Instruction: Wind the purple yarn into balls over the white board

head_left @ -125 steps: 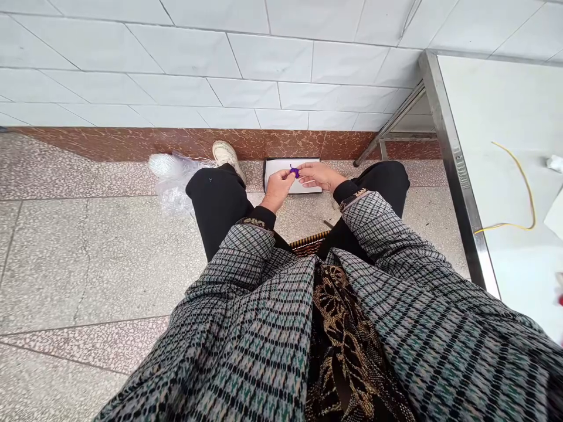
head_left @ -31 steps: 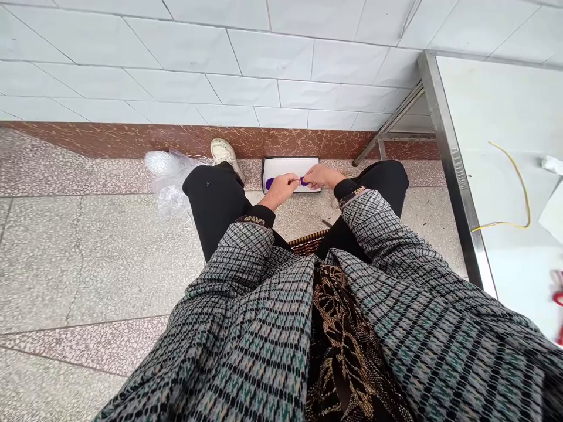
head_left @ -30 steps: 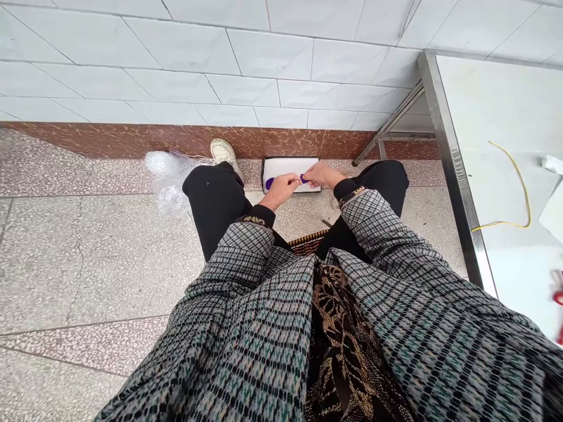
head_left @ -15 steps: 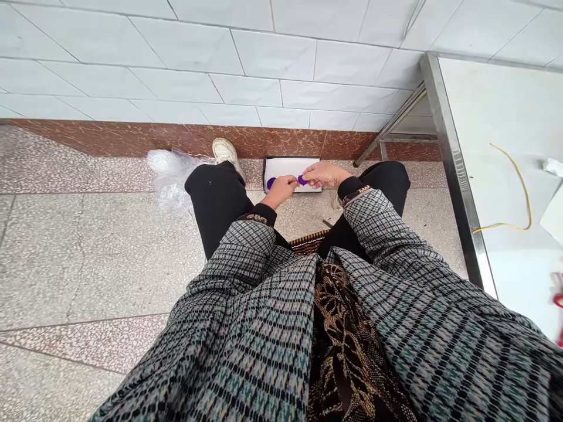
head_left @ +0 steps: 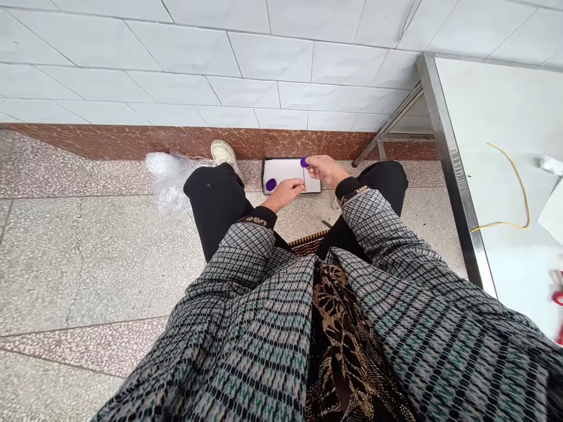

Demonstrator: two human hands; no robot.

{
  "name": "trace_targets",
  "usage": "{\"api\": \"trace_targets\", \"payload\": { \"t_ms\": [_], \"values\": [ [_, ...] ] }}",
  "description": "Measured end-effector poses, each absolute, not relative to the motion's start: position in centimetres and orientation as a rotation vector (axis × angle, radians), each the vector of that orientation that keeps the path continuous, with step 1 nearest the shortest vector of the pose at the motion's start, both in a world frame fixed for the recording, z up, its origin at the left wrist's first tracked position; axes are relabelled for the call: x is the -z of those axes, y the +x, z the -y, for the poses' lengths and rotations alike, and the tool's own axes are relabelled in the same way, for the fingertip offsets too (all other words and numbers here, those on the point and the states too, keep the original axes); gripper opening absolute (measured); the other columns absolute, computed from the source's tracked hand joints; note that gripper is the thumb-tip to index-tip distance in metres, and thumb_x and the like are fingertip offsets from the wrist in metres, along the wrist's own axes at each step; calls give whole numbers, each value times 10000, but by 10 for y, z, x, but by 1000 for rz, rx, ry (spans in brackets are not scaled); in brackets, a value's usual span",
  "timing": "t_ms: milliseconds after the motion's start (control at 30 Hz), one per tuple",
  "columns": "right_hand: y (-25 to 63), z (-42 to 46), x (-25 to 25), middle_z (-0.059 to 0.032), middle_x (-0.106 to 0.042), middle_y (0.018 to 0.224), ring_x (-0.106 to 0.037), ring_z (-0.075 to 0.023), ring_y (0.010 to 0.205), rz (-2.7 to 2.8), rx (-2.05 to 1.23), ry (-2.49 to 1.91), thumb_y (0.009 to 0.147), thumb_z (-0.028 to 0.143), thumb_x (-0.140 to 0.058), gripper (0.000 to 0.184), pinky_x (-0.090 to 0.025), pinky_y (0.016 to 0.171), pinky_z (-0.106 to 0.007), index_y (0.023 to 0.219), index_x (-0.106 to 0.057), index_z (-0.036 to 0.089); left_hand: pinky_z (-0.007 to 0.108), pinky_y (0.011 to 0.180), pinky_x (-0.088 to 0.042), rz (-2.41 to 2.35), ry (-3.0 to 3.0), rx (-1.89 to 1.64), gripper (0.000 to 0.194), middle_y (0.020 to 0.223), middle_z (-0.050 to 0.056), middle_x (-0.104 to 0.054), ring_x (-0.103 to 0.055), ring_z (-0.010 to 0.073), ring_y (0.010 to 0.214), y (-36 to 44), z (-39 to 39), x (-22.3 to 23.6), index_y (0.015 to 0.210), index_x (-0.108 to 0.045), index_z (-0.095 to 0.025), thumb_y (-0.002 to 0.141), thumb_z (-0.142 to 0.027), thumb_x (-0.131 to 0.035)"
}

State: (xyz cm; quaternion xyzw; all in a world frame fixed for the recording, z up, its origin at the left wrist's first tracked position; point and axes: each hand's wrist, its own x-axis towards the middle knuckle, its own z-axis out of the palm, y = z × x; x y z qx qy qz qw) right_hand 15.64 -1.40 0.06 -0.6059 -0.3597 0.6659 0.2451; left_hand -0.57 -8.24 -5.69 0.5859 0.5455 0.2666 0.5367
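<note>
My right hand point(head_left: 326, 169) pinches a small purple yarn piece point(head_left: 304, 162) between thumb and fingertips, above the far right part of a shallow white box point(head_left: 288, 167) with a dark rim. From that piece a thin dark strand point(head_left: 304, 174) runs straight down to my left hand point(head_left: 287, 193). The left fingers are closed round the strand's lower end, close to the box's near edge. A round purple thing, like a small ball of yarn point(head_left: 271, 184), lies in the box's near left corner. Whether a hook or needle is in the left fingers is too small to tell.
Left of my knee, a clear plastic bag with white yarn point(head_left: 165, 176) lies on the speckled floor. A metal-edged white table point(head_left: 505, 105) stands at right, bearing a yellow cord point(head_left: 523, 187) and a blurred red item point(head_left: 558, 298). The tiled wall point(head_left: 197, 47) rises just ahead.
My right hand has lifted the purple piece up and away from my left hand, so the strand between them shows stretched. My left hand has shifted slightly right and nearer, uncovering more of the round purple thing.
</note>
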Motion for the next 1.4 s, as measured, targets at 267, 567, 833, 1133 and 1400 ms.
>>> {"api": "trace_targets", "payload": {
  "t_ms": [267,567,833,1133,1400],
  "values": [
    [165,20,-9,28,-602,559,-500,-81,498,1476,-2094,-1556,1035,-38,-723,322,-451,524,-163,764,-717,136,307,667,-356,-1527,1347,-642,194,558,-48,-492,-442,169,605,-12,73,58,678,-597,-224,866,-177,-598],
    [155,25,-1,29,-542,477,-474,-74,454,1644,-1847,-1838,942,-100,-773,463,-450,483,-168,585,-632,158,304,665,-351,-1459,1417,-698,167,553,-55,-498,-429,164,597,-14,77,53,704,-614,-224,865,-188,-591],
    [156,23,2,8,-658,577,-596,-78,520,1148,-2049,-1710,1080,36,-749,400,-561,605,-152,704,-667,144,273,689,-434,-1410,1336,-826,194,614,-37,-550,-532,145,606,-13,76,53,654,-567,-221,833,-145,-564],
    [157,24,3,-40,-763,676,-689,-114,567,1116,-2091,-1642,1022,21,-831,281,-629,632,-199,794,-718,141,308,718,-407,-1467,1507,-789,197,606,-34,-536,-502,166,647,-17,76,54,649,-531,-233,841,-220,-568],
    [159,18,-3,37,-630,550,-556,-69,504,1086,-1947,-1640,1069,-1,-748,330,-543,544,-132,781,-696,152,303,692,-406,-1449,1403,-593,187,613,-32,-555,-506,165,619,-10,76,55,678,-591,-220,860,-177,-585]
  ]
}}
